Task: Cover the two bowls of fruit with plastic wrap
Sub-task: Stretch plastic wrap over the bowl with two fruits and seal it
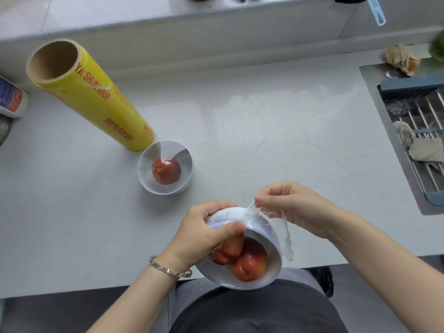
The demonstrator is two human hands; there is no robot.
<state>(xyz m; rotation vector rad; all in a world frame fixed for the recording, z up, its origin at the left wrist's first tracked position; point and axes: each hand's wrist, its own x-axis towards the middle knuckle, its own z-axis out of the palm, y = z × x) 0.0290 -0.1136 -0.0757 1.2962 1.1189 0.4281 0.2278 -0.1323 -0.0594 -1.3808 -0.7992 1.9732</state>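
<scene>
On the worktop (240,121) at the left, a yellow roll of plastic wrap (93,99) stands upright just beside a white bowl (146,179) holding 1 red fruit (166,170) under film. Nearer the front edge, the left hand (206,234) grips a tilted second bowl (263,233) of fruit. The right hand (295,207) has its fingers (262,200) pinching a twisted strand of wrap (251,212) against that bowl.

Pale speckled countertop (240,111), raised ledge (168,27) behind, steel sink (376,102) with rack (422,111) at right.
</scene>
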